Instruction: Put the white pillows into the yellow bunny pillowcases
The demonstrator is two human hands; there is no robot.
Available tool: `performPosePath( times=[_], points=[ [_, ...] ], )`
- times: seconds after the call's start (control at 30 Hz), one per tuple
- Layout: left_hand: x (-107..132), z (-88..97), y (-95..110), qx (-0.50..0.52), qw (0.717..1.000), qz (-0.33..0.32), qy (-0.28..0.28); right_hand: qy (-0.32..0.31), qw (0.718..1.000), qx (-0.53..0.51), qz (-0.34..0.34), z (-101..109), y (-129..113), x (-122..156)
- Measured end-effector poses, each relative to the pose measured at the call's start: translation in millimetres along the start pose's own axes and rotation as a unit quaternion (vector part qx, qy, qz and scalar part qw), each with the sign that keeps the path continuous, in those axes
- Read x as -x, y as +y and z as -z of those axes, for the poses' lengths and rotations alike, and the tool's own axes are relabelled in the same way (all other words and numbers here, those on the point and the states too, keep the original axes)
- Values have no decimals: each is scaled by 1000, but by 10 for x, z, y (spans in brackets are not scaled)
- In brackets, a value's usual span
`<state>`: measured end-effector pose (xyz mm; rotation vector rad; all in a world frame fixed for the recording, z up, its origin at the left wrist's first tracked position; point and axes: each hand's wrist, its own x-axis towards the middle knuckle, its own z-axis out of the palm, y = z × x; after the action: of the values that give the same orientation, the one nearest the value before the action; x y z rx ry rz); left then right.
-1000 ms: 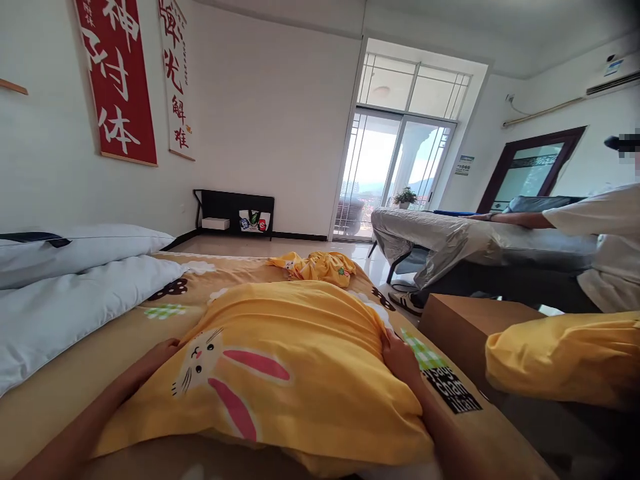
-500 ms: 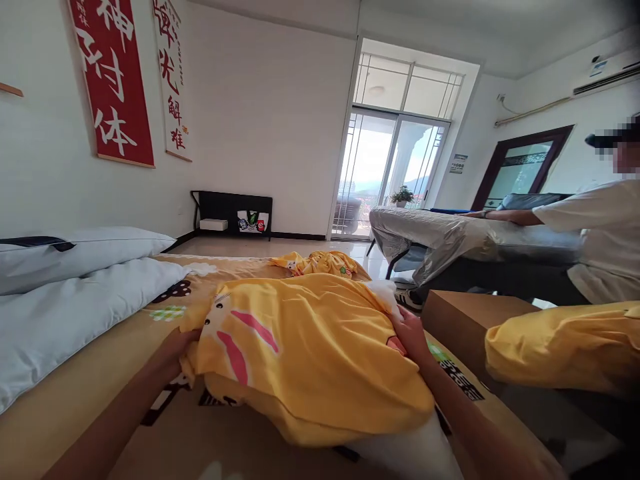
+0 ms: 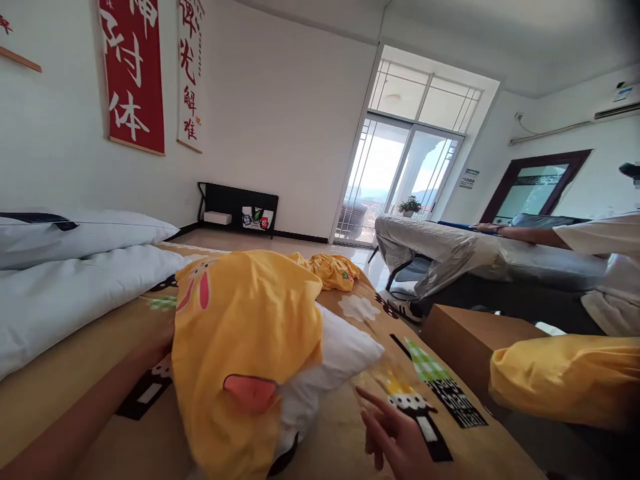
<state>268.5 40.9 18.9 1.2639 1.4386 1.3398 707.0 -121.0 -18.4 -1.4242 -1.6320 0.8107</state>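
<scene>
The case [image 3: 250, 313] is of thin yellow cloth, soft and wrinkled, with pink rabbit ears and one reddish, dark-edged shape printed on it. It lies in a loose heap directly against the left hand [image 3: 167, 339], to the left of the right hand. From under its right side comes the pillow [image 3: 345, 345], white, smooth and plump, its pointed corner lying beyond the right hand's fingertips. Below both is the sheet [image 3: 334, 430], tan, flat, with printed patches.

Half a second ago, the case was spread wide between two hands and covered most of the pillow. Now it is gathered toward the left hand, more of the pillow is bare, and the right hand has left the cloth.

The left arm reaches forward from the lower left; its fingers are hidden behind the case, so I cannot tell whether they grip. The right hand is empty and loosely opened above the sheet, the index finger stretched forward and the others a little bent. Farther beyond the hands lies a crumpled yellow cloth [image 3: 337, 272].
</scene>
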Motion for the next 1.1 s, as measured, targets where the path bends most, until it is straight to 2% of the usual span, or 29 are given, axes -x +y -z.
performPosePath(
  times=[0.07,0.1,0.17,0.2,0.23,0.27,0.3,0.33,0.37,0.43,0.47,0.53,0.6,0.63,0.73,0.8,0.83,0.93,0.97,1.03,1.1],
  points=[
    [165,49,-53,-16,1000,13,22,82,996,35,19,286,-19,-93],
    [273,52,-28,-35,998,-8,52,125,989,63,44,412,-68,-177],
    [554,-24,82,-96,985,-102,102,185,969,125,109,540,-183,-408],
    [727,-108,143,-139,971,-167,95,201,955,160,149,524,-230,-545],
    [913,-223,191,-187,952,-238,55,203,940,198,190,456,-261,-688],
    [1104,-362,216,-236,921,-310,-9,194,926,236,223,343,-277,-829],
    [1286,-518,211,-285,876,-380,-79,179,914,273,242,201,-282,-960],
    [1447,-681,173,-333,819,-448,-132,167,905,306,243,45,-282,-1076],
    [1574,-839,104,-379,762,-501,-156,163,899,337,228,-106,-283,-1174],
    [1706,-1110,-98,-443,677,-576,-111,175,886,393,173,-342,-307,-1310],
    [1711,-1210,-209,-457,652,-601,-68,185,878,417,144,-412,-334,-1351],
    [1644,-1335,-393,-435,629,-644,15,188,863,457,105,-462,-412,-1396],
    [1558,-1377,-471,-357,638,-680,60,172,851,486,98,-437,-501,-1414],
    [1536,-1374,-461,-320,649,-687,65,168,846,496,106,-416,-542,-1423],
    [1589,-1264,-260,-284,696,-660,20,170,830,511,148,-354,-635,-1461],
    [1679,-1095,-48,-290,724,-625,-21,168,823,513,178,-295,-676,-1501],
    [1720,-981,59,-280,729,-624,-22,164,821,512,192,-248,-695,-1524],
    [1792,-581,318,-246,719,-649,37,163,810,509,239,-8,-767,-1611],
    [1804,-452,378,-241,723,-645,58,169,807,507,251,104,-805,-1645],
    [1822,-250,462,-241,763,-595,74,182,800,505,267,354,-908,-1709],
    [1843,-152,508,-228,813,-530,76,219,797,495,268,590,-1032,-1750]
  ],
)
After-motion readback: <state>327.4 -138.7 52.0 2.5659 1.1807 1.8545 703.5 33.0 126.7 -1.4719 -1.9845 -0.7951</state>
